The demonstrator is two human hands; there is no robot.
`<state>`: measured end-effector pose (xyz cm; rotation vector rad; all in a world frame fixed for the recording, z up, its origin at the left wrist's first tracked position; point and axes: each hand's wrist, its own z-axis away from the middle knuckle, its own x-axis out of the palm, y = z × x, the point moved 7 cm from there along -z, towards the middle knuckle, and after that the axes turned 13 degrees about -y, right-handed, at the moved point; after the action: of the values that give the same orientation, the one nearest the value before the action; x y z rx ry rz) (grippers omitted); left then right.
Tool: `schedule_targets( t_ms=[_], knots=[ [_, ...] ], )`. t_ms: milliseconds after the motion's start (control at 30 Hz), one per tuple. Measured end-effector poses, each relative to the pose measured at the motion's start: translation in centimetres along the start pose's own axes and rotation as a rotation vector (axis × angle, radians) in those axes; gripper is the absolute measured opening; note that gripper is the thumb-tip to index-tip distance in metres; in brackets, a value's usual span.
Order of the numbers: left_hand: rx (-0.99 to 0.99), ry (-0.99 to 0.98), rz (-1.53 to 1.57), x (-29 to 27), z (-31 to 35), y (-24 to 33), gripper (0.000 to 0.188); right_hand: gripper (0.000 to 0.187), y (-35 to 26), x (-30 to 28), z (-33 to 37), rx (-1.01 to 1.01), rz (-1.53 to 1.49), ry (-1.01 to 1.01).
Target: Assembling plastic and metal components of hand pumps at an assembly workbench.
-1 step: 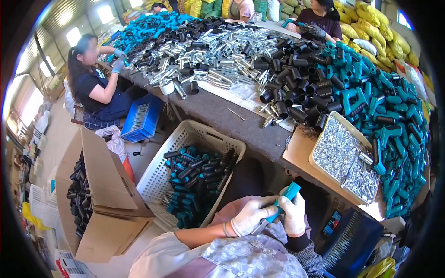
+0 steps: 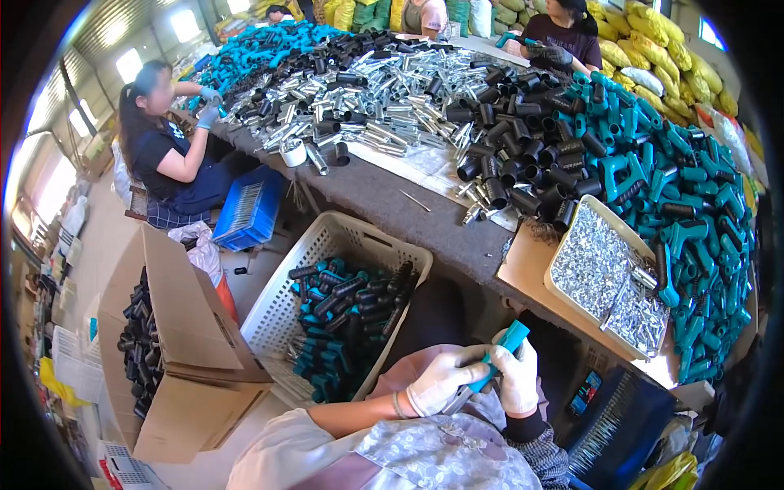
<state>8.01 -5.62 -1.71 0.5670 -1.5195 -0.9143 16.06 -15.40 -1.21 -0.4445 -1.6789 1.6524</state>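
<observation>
White gloves cover both of my hands, close together above my lap. My left hand (image 2: 447, 379) is closed round the lower part of a teal plastic handle (image 2: 513, 336). Higher up, my right hand (image 2: 518, 377) grips the same piece, whose teal end sticks out past the fingers. A grey metallic part shows below the left hand, partly covered. To the left of my hands stands a white perforated crate (image 2: 273, 314) holding teal and black handles (image 2: 333, 306). A shallow cream tray (image 2: 558, 282) of small metal fittings (image 2: 594, 253) rests ahead on the right.
The long table (image 2: 367, 192) carries heaps of metal tubes (image 2: 392, 98), black sleeves (image 2: 523, 147) and teal pistol-shaped housings (image 2: 694, 204). An open cardboard box (image 2: 192, 310) with black parts stands left of the crate. A co-worker (image 2: 167, 139) sits beyond it; others work across the table.
</observation>
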Motion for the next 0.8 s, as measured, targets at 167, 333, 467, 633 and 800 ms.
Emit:
schedule_targets(
  t_ms=[167, 333, 467, 633, 800],
  knots=[
    [-0.009, 0.015, -0.003, 0.0, 0.2, -0.3, 0.043, 0.025, 0.0, 0.0, 0.2, 0.019, -0.002, 0.002],
    [-0.022, 0.018, 0.014, -0.1, 0.1, -0.9, 0.043, 0.024, -0.2, 0.0, 0.4, 0.013, -0.012, 0.013],
    [-0.029, 0.024, 0.019, -0.1, 0.1, -0.9, 0.044, 0.024, -0.1, -0.2, 0.5, 0.013, -0.021, 0.013],
    [-0.045, 0.007, 0.019, -0.1, -0.1, -1.1, 0.044, 0.024, 0.1, -0.4, 0.5, 0.017, -0.021, 0.020],
    [-0.045, 0.006, 0.012, -0.1, -0.1, -1.2, 0.044, 0.024, 0.0, -0.4, 0.5, 0.007, -0.026, 0.020]
  ],
)
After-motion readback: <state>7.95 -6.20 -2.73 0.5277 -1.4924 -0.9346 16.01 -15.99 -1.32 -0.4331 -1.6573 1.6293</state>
